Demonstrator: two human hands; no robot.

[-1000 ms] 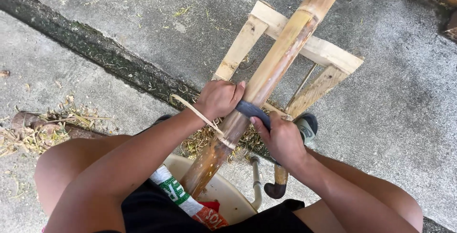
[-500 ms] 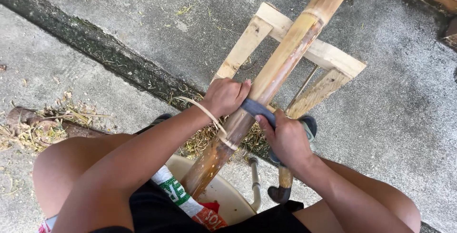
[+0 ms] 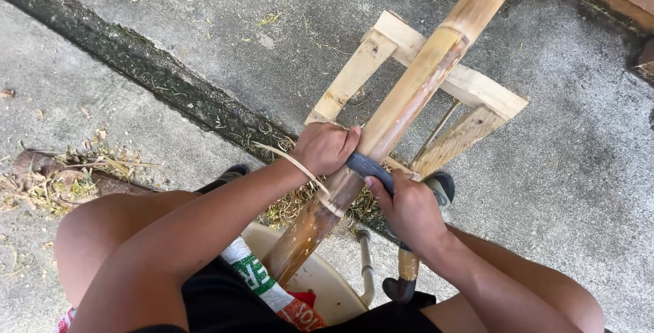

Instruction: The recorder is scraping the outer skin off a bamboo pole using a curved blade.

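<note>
A long bamboo pole (image 3: 415, 94) runs from my lap up to the top right, resting on a small wooden frame (image 3: 470, 84). A dark curved blade (image 3: 371, 168) lies across the pole. My left hand (image 3: 325, 148) grips the blade's left end against the pole. My right hand (image 3: 409, 210) is closed around the other end, near its wooden handle (image 3: 407, 268). A thin pale strip of bamboo (image 3: 293, 163) curls off over my left wrist.
I sit on a pale plastic stool (image 3: 327, 282) on a concrete floor (image 3: 170, 26). A dark mossy joint (image 3: 143, 67) crosses the floor. Bamboo shavings (image 3: 61, 176) lie at the left and under the pole. A sandal (image 3: 443, 184) shows by the frame.
Both hands and the blade have slid a little up the pole toward the frame. The peeled strip stays over my left wrist.
</note>
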